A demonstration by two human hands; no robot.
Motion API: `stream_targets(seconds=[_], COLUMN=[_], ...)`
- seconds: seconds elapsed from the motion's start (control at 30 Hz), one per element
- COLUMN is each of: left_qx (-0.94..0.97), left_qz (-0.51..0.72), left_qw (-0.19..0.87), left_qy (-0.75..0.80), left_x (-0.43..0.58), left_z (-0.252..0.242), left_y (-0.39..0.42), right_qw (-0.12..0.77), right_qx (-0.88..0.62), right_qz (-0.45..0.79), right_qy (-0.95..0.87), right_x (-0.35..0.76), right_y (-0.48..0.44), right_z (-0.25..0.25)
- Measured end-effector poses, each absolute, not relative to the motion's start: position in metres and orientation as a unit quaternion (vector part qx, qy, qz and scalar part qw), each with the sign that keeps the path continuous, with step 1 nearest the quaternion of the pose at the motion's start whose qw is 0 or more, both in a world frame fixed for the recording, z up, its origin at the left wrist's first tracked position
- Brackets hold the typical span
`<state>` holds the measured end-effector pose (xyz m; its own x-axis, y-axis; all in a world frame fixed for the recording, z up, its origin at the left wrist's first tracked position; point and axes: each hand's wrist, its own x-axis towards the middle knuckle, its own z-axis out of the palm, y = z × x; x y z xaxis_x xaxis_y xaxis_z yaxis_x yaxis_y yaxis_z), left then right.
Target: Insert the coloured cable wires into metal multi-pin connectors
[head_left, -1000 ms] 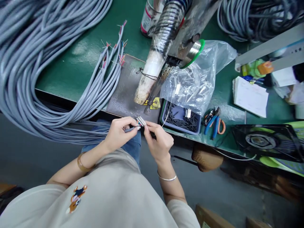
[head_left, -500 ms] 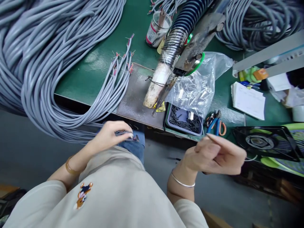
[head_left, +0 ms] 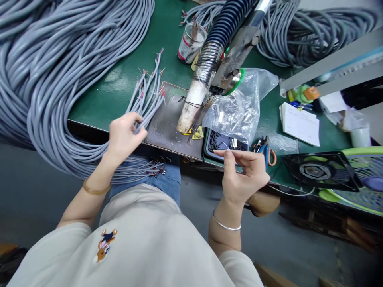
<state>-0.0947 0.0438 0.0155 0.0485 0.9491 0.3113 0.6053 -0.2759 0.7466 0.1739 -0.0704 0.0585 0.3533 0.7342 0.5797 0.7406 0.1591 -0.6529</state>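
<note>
My left hand (head_left: 124,137) is closed at the near end of a bunch of grey cables (head_left: 151,109), with a cable between thumb and fingers. The stripped ends of this bunch, with thin red and other coloured wires, lie at the edge of a dark metal plate (head_left: 167,119). My right hand (head_left: 243,171) is over the front edge of a tray of small black parts (head_left: 216,140). Its thumb presses against the extended index finger; anything held there is too small to make out. More grey cables (head_left: 134,169) rest across my lap, with dark tips at their ends.
A white-tipped hose (head_left: 194,97) on a metal arm hangs over the plate. Beside the tray lie a clear plastic bag (head_left: 239,107), pliers (head_left: 263,148), a paper pad (head_left: 300,123) and a black fan (head_left: 320,171). A large grey cable coil (head_left: 60,67) covers the left side.
My left hand has moved from the cable ends on my lap up to the bunch on the table. My right hand has moved left, from beside the pliers to the tray.
</note>
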Motion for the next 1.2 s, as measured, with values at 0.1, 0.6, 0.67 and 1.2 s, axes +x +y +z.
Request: stream_targets(seconds=[0.1,0.6,0.67,1.2], left_qx=[0.498,0.457,0.455,0.527], left_qz=[0.596,0.349,0.356,0.382], left_qw=[0.337,0.764,0.753,0.66], left_qy=[0.531,0.293,0.314,0.375], left_x=[-0.127,-0.017,-0.016,-0.022], left_z=[0.027,0.048,0.039,0.018], left_y=[0.025,-0.015,-0.017,-0.03], right_qw=[0.555,0.522,0.496,0.477], right_qx=[-0.633,-0.628,-0.635,-0.57], right_qz=[0.006,0.191,0.234,0.413], right_qy=[-0.539,-0.545,-0.544,-0.526], right_x=[0.178,0.159,0.162,0.15], right_y=[-0.07,-0.074,-0.072,-0.055], right_z=[0.058,0.075,0.063,0.038])
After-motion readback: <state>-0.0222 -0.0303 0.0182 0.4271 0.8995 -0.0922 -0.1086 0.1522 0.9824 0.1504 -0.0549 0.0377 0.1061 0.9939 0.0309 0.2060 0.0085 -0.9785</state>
